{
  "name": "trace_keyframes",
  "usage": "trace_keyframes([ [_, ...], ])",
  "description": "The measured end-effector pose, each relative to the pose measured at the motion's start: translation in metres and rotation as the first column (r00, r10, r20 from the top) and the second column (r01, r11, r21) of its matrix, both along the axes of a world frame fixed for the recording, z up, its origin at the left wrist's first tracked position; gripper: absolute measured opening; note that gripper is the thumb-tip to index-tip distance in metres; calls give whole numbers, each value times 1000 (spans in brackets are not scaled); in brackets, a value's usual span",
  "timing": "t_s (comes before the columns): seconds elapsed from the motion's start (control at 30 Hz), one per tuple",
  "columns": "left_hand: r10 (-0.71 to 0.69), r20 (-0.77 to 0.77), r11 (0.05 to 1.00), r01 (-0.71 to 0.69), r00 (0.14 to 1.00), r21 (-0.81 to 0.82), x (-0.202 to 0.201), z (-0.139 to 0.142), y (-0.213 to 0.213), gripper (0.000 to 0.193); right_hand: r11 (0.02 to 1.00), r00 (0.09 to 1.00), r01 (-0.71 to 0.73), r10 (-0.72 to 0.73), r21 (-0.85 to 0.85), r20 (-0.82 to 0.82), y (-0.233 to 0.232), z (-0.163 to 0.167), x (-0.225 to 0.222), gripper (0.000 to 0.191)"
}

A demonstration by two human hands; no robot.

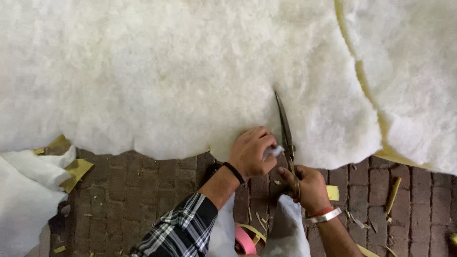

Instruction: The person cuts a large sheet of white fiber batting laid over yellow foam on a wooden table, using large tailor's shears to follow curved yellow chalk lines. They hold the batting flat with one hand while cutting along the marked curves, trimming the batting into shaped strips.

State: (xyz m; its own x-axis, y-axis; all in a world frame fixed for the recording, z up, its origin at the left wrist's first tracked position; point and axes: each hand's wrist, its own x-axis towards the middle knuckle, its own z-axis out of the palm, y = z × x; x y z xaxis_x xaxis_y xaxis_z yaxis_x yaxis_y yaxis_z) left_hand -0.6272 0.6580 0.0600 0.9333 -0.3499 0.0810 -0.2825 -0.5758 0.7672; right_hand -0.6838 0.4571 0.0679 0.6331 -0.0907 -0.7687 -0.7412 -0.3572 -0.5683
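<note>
Two hands work at the near edge of a large sheet of white fluffy wadding [181, 71] spread over a brick floor [143, 190].

Right hand [309, 188]: clenched around the handles of a pair of long metal scissors [285, 131]. Blades point away from the person, lying on the wadding, tips well into the sheet. Whether the blades are parted or closed cannot be told from this view. A silver bangle [323, 217] and a red band sit on that wrist.

Left hand [251, 151]: fingers curled, pinching a small tuft of the white wadding just beside the scissors, on their left. The hand rests at the sheet's near edge. A black band [234, 172] circles the wrist; a plaid sleeve [181, 231] covers the forearm.

Wadding: the near edge is ragged, running left to right across the bricks. A thin yellowish backing shows along the edge in places. A second piece of the same white wadding [409, 71] lies to the upper right, apart from the main sheet along a curved gap with a yellow rim.

Surroundings: a smaller white piece [28, 190] lies at lower left, with yellow scraps [78, 169] beside it. Thin yellow slivers are scattered on the bricks near the right hand. A pink roll [245, 240] is partly visible between the forearms at the bottom edge.
</note>
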Motion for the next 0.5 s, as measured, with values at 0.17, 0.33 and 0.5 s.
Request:
trace_keyframes([
  [0.17,36,-187,998,-27,982,52,45,-4,21,20,992,992,-128,128,-9,7,-10,-10,-3,44],
  [0.33,98,334,934,-203,937,295,150,-10,58,51,979,980,-199,199,-53,-1,-12,0,-5,57],
  [0.5,20,215,863,-125,977,490,165,-25,58,77,970,976,-206,194,-132,-97,-6,14,7,54],
])
